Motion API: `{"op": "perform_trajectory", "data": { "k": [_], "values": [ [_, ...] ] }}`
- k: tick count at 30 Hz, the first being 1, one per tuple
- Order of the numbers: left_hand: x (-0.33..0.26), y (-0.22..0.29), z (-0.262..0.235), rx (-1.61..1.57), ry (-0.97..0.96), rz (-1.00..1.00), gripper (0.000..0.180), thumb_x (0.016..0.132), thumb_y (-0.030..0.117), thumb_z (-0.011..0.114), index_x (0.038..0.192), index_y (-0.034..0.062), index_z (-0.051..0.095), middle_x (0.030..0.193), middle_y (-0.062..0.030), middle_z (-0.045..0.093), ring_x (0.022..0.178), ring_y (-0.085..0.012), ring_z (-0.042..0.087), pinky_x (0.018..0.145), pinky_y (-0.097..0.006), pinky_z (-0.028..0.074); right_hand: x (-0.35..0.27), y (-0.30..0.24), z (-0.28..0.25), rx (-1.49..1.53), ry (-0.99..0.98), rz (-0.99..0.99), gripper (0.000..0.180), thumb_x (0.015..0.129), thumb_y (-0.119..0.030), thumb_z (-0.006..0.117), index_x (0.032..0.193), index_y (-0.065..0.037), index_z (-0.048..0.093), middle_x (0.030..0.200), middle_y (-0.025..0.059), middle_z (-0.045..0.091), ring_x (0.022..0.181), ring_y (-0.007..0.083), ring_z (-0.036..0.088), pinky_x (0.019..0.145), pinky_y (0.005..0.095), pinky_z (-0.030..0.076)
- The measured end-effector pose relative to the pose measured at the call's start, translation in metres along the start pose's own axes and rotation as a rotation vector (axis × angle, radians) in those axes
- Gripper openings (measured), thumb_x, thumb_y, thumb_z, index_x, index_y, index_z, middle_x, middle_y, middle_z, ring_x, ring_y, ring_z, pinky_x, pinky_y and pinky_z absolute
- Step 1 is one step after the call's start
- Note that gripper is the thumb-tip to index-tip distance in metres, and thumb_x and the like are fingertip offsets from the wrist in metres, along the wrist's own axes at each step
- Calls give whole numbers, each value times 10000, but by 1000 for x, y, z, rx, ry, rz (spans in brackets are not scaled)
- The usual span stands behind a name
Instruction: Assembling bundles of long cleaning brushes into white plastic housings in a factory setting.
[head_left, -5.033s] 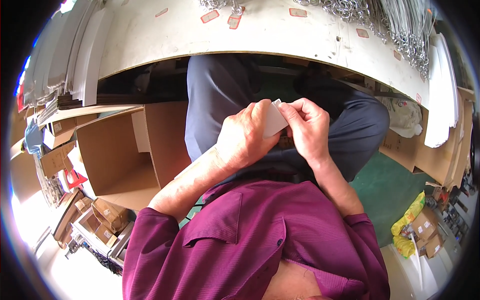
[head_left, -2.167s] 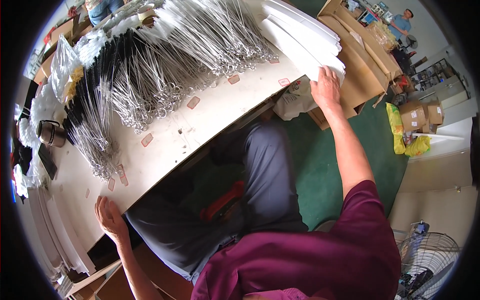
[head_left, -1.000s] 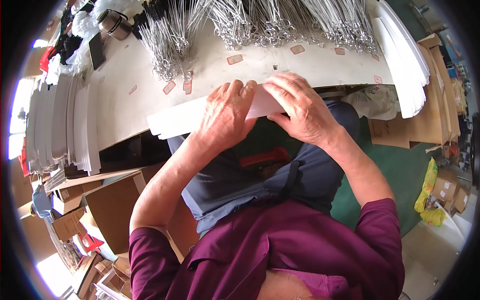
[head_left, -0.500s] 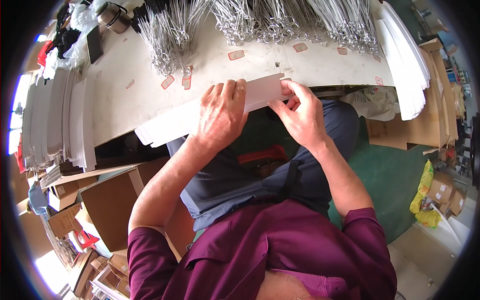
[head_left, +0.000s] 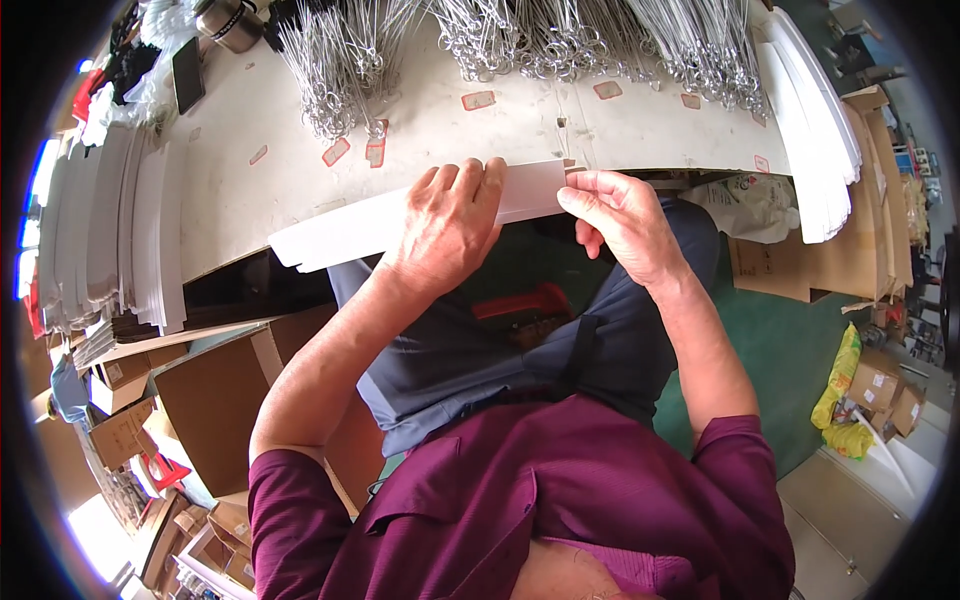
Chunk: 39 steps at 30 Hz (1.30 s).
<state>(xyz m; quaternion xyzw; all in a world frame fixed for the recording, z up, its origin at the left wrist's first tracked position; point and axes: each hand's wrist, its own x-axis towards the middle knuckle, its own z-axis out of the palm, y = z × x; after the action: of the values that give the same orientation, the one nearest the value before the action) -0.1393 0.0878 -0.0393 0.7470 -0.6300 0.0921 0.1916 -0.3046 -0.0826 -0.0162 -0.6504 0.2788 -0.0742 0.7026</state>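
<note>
We hold a long white cardboard strip [head_left: 400, 222] at the near edge of the worktable [head_left: 250, 190], just over our lap. Our left hand [head_left: 447, 222] lies flat across the strip's middle, fingers spread and pressing over its top edge, thumb underneath as far as we can tell. Our right hand [head_left: 622, 217] pinches the strip's right end between thumb and forefinger, the other fingers curled loosely below.

The strip looks flat and unfolded along most of its length; its left end juts past the left hand toward the table's left side, with a notched tip. We judge the work on this piece is only at its start: the right end is being gripped as if for a first fold or tuck, and no crease shows yet.

Farther back on the table lie rows of wire hooks [head_left: 520, 40] with ring ends, untouched. Stacks of white strips [head_left: 110, 240] like this one stand along the table's left edge, and another stack [head_left: 815, 130] rests at its right end, so plenty of blanks seem to remain. An open cardboard box [head_left: 215, 400] sits below the table's left side.
</note>
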Motion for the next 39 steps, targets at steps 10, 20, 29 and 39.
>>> {"op": "perform_trajectory", "data": {
  "k": [10,20,29,39],
  "values": [
    [0,2,-13,-55,-31,43,627,696,131,796,1271,-18,595,1123,-130,649,984,-294,667,883,-407,546,-1,-5,-12,370,-130,299,314,993,-251,662,1151,20,645,1033,120,724,466,92,564,395,235,413],
    [14,6,-23,-128,-102,-18,584,714,133,807,1252,2,622,1102,-127,674,1007,-303,676,878,-408,549,-4,-10,4,-1156,88,-787,687,794,-275,835,1353,8,553,1311,176,604,1246,340,554,1115,451,407],
    [20,13,-17,-153,-181,-66,589,721,135,803,1266,17,612,1122,-132,678,1037,-308,677,882,-417,553,16,1,10,-1232,-42,-862,617,875,-257,744,1351,70,528,1228,190,614,1152,325,587,1061,422,441],
    [4,-20,-36,-102,-179,-59,623,773,270,834,1278,-10,599,1163,-158,660,1122,-339,642,939,-449,523,22,-5,-5,-1290,-28,-868,563,896,-283,722,1310,63,562,1234,190,614,1155,327,586,1043,423,460]
  ]
}}
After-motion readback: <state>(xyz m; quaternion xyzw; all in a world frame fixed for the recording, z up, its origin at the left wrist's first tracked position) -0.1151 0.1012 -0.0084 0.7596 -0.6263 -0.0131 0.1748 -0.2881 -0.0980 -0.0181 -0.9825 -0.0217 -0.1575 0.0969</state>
